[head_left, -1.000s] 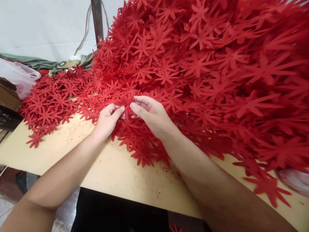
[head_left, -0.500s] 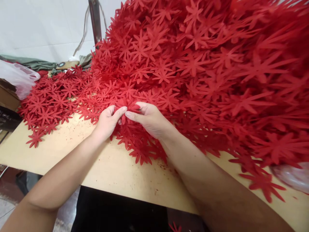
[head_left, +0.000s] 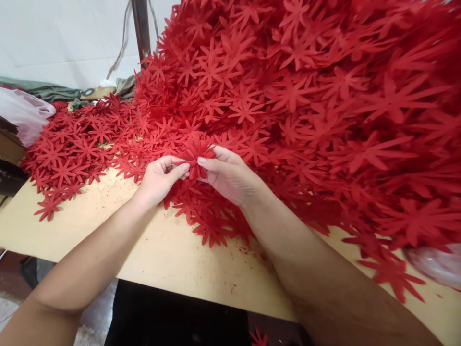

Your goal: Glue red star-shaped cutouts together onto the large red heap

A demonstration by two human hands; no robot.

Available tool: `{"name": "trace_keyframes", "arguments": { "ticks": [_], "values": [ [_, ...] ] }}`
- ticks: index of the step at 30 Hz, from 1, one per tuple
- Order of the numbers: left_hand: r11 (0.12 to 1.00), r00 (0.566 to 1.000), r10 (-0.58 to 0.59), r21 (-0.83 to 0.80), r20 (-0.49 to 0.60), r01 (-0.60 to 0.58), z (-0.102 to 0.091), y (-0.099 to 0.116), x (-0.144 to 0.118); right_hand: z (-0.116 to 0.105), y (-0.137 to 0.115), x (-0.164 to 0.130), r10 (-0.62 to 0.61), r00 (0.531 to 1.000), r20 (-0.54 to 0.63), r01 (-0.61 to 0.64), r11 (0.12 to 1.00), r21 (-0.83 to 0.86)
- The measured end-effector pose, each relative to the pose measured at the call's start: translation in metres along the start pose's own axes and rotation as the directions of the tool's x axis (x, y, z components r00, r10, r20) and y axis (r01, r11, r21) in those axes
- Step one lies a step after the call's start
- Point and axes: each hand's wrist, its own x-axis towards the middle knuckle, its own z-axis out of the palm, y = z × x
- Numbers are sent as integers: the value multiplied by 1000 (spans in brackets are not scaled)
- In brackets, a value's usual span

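Observation:
Between my two hands is a red fabric flower piece (head_left: 197, 148) with many narrow petals, seemingly layered. My left hand (head_left: 161, 178) pinches its left edge between thumb and fingers. My right hand (head_left: 230, 173) grips it from the right, thumb on the near face close to the centre and fingers behind, partly hidden. Just beneath and beyond the hands lie loose red flower cutouts (head_left: 212, 229) of the same kind. A huge heap of red flower cutouts (head_left: 288, 96) rises behind and to the right.
A lower spread of cutouts (head_left: 65, 154) covers the table's left back. The pale wooden table (head_left: 151, 254) has red crumbs on it. A white plastic bag (head_left: 27, 113) is at the left edge, clear plastic (head_left: 437, 264) at the right. A dark post (head_left: 141, 31) stands behind.
The flower piece has turned up and spread, showing more of its petals. My right hand has shifted slightly right and up; the thumbs are farther apart.

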Motion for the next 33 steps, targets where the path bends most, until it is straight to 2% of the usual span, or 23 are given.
{"name": "trace_keyframes", "arguments": {
  "ticks": [4,6,9,12,14,19,22,28,33],
  "values": [
    [999,997,-12,47,-71,16,0,4,-2,3,-1,-2,34,998,60,-36,999,32],
    [998,998,-21,53,-60,24,1,6,-3,4,-1,-3,23,998,67,-27,997,66],
    [1000,999,-20,15,33,19,1,7,-5,4,-1,-3,17,998,67,-21,998,65],
    [1000,989,-4,-26,149,7,0,8,-4,3,-2,-2,-3,1000,7,3,1000,28],
    [999,986,-4,-35,166,9,-2,7,-3,2,-2,-1,-19,999,-39,19,1000,-2],
    [1000,998,2,-16,61,-1,-1,5,-3,1,1,1,10,994,-107,-9,1000,6],
    [1000,999,19,-9,42,-19,2,3,-4,3,4,2,17,982,-187,-16,1000,10],
    [995,996,44,90,-72,-37,3,1,-3,13,9,2,-70,971,-227,62,997,-41],
    [994,1000,16,112,-19,-14,3,2,-4,16,11,1,-94,968,-232,93,996,-16]
  ]
}}
